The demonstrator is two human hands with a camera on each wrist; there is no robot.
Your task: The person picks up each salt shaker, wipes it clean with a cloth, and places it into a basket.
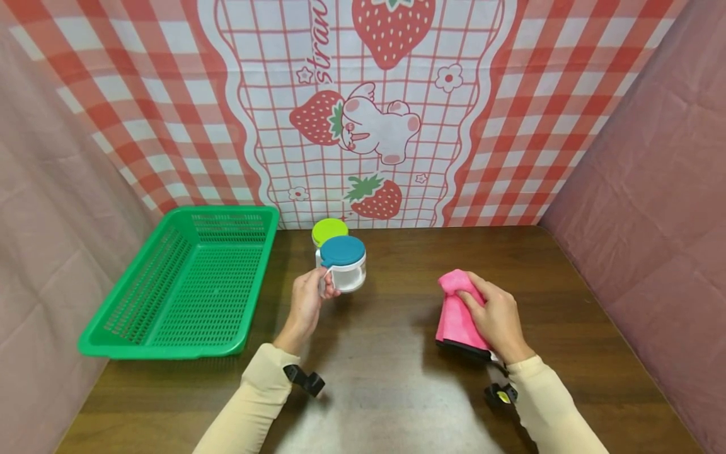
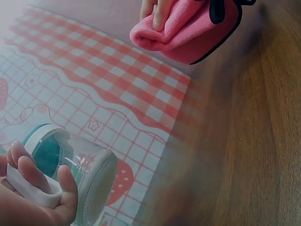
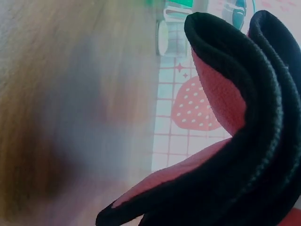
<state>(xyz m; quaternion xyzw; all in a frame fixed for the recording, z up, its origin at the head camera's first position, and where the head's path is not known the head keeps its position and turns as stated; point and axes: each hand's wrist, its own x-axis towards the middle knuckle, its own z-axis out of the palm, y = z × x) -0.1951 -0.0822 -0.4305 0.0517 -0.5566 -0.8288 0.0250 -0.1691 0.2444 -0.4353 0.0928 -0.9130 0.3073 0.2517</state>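
My left hand (image 1: 308, 297) grips the white handle of a clear jar with a blue lid (image 1: 343, 251), lid upward; the left wrist view shows its fingers curled round the handle (image 2: 35, 190). Behind it stands a similar jar with a lime-green lid (image 1: 329, 231), partly hidden. At the right, my right hand (image 1: 497, 315) holds a folded pink cloth with black edging (image 1: 458, 318), thumb on the near face. In the right wrist view the cloth's black-edged folds (image 3: 263, 94) cover much of the picture and hide the hand.
A green plastic basket (image 1: 241, 315) with slotted walls stands on the left of the brown wooden table (image 1: 386, 391). A red-and-white checked curtain with strawberries (image 1: 488, 183) hangs at the back, and plain pinkish curtains (image 1: 641, 189) close the sides.
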